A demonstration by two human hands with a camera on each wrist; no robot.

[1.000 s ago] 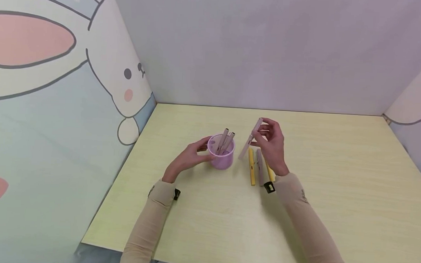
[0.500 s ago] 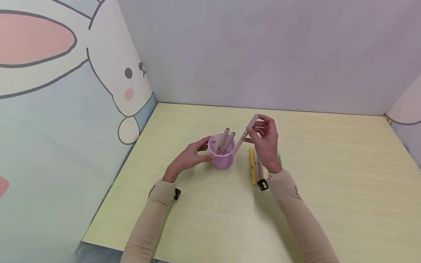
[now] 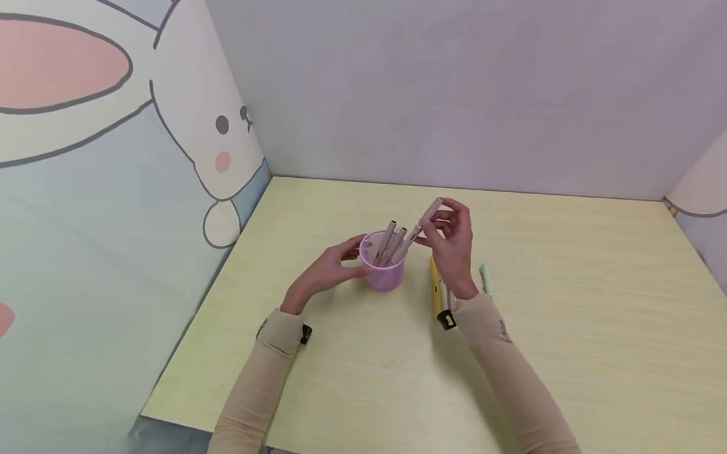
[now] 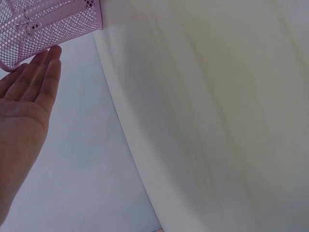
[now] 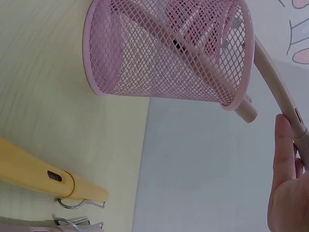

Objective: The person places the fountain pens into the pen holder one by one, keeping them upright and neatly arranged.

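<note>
The pen (image 3: 415,231) was pinched in the right grip (image 3: 452,248), the cup (image 3: 384,279) held in the left grip (image 3: 328,269); snagging on leaning pens (image 3: 386,239) was risked through overtilting.

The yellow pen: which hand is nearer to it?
Right. The right hand, pinching a pale pen, is raised near the yellow pen; the left hand is farther off, at the pink cup.

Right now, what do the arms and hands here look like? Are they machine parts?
No, they are a person's. The left sleeve and right sleeve are long and beige, reaching the wrists. A small black piece juts from the left cuff, another from the right. The left hand and right hand wear no gloves. No cables show.
</note>
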